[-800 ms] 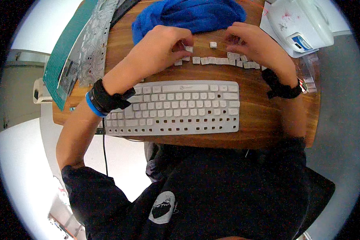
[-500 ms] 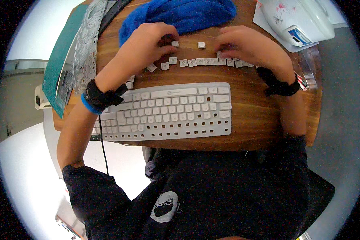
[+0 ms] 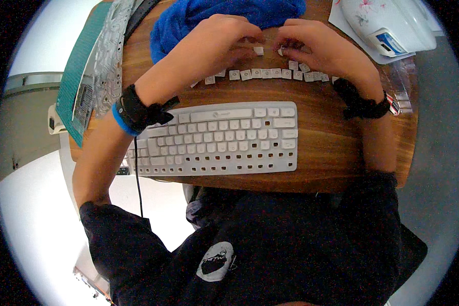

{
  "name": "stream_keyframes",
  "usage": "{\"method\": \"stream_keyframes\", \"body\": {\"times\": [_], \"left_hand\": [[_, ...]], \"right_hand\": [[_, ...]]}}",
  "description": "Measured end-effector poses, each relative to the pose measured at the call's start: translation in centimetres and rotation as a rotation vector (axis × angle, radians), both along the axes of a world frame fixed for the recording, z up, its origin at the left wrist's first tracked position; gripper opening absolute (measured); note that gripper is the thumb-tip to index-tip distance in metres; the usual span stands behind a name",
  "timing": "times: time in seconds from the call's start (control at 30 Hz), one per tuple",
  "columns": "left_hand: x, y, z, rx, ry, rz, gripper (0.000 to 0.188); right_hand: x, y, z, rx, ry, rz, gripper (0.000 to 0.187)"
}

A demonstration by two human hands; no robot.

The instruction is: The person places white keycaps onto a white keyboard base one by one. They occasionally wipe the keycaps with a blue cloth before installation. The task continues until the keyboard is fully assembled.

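My left hand (image 3: 229,43) is curled over the table, its thumb and fingers closed around a white keycap (image 3: 259,51); whether that cap is lifted off the wood I cannot tell. Facing it, my right hand (image 3: 313,45) pinches another small white keycap (image 3: 280,51) between thumb and fingertips. Below both hands runs an uneven row of loose white keycaps (image 3: 266,74), with two caps (image 3: 298,66) sitting just above it under the right hand. Nearer me lies a white keyboard (image 3: 219,137), many of its sockets bare along the near edge.
Behind the hands lies a bunched blue cloth (image 3: 199,20). A white rounded container (image 3: 387,25) stands at the far right. Clear printed sheets (image 3: 109,61) and a green mat (image 3: 89,71) lie along the left edge. A black cable (image 3: 137,178) hangs past the table's near edge.
My left hand has moved right to the cap that stood alone behind the row. My right hand has risen from the row with a keycap in its fingers.
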State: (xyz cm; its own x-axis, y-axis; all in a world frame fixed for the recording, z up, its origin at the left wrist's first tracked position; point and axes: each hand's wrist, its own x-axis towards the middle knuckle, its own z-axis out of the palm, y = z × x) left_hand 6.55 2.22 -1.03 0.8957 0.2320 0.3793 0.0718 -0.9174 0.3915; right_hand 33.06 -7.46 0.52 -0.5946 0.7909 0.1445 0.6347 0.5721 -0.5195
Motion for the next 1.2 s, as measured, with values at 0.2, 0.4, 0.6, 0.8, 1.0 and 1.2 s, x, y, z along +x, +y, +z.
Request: {"method": "stream_keyframes", "body": {"times": [0.2,0.4,0.6,0.8,1.0,1.2], "left_hand": [[0.6,-0.2,-0.2,-0.015,0.121,-0.022,0.019],[0.5,-0.3,0.4,0.019,0.147,-0.006,0.018],[0.4,-0.4,0.0,-0.013,0.058,-0.019,0.019],[0.8,-0.3,-0.1,-0.005,0.063,0.002,0.021],[1.7,0.1,-0.2,-0.021,0.169,0.027,0.029],[4.0,-1.4,3.2,-0.088,0.206,0.009,0.02]], "right_hand": [[-0.1,0.0,0.4,-0.016,0.013,0.026,0.022],[-0.4,-0.1,0.0,-0.148,0.121,-0.086,0.023],[0.7,0.7,-0.2,-0.002,-0.028,-0.057,0.02],[1.5,-0.2,0.5,-0.204,0.024,-0.148,0.019],[1.0,-0.5,2.0,-0.138,-0.056,0.108,0.016],[1.8,-0.7,1.4,-0.16,-0.053,0.081,0.015]]}}
